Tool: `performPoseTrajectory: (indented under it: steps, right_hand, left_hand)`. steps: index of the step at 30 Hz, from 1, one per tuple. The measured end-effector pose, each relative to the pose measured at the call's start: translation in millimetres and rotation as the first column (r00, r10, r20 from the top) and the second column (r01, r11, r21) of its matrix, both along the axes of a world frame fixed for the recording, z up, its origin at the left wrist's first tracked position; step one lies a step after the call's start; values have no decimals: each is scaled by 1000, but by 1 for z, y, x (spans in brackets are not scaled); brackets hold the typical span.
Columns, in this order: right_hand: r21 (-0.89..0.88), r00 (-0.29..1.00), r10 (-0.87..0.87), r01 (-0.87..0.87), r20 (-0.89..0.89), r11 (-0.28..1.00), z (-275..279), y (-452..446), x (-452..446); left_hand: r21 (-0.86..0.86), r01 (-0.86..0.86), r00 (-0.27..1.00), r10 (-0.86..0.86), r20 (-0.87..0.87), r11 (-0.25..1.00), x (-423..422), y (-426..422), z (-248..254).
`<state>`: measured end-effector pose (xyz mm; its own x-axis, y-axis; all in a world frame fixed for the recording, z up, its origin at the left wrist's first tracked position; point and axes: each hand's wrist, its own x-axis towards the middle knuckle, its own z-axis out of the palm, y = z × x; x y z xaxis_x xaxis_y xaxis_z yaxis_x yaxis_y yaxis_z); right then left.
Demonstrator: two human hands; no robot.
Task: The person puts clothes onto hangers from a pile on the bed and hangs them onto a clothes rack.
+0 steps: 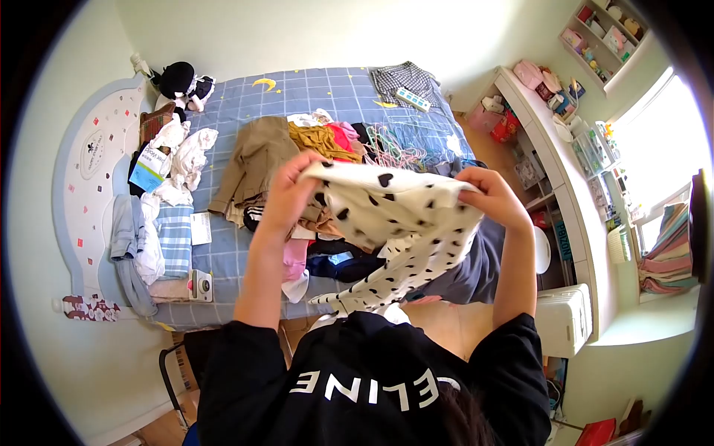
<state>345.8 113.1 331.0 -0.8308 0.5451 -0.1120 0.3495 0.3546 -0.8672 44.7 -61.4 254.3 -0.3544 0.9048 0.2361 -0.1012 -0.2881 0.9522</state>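
A white garment with black hearts (398,215) is stretched between my two hands above the bed. My left hand (294,189) pinches its upper left corner, and my right hand (497,197) grips the upper right corner. The cloth hangs down and slants back toward my body, its lower end near my chest. Whether it is trousers or a top, I cannot tell. Beneath and beyond it lies a heap of clothes, with a brown garment (256,160), a mustard cloth (323,141) and a pink piece (294,256).
A blue checked bedsheet (245,97) covers the bed. White clothes and a blue checked cloth (175,238) lie by the headboard (93,193), near an instant camera (200,285). Several hangers (394,149) and a power strip (413,99) lie farther back. A white suitcase (563,320) stands at right.
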Motion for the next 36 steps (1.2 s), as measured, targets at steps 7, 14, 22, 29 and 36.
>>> performPoseTrajectory:
  steps: [7, 14, 22, 29, 36]
  right_hand:
    - [74, 931, 152, -134, -331, 988, -4, -35, -58]
    - [-233, 943, 190, -257, -274, 938, 5, -43, -83]
    - [-68, 953, 218, -237, -210, 969, 30, -45, -93]
    - [-117, 648, 193, -404, -737, 908, 62, -25, -65]
    - [346, 992, 33, 11, -122, 938, 97, -10, -31]
  left_hand:
    - [-32, 257, 587, -183, -788, 966, 26, 38, 91]
    - [-152, 558, 663, -549, -509, 815, 18, 33, 121]
    - [-188, 480, 743, -511, -432, 857, 20, 26, 112]
    - [-489, 735, 367, -882, -296, 470, -12, 23, 55]
    - [-191, -40, 123, -185, -975, 981, -61, 5, 90]
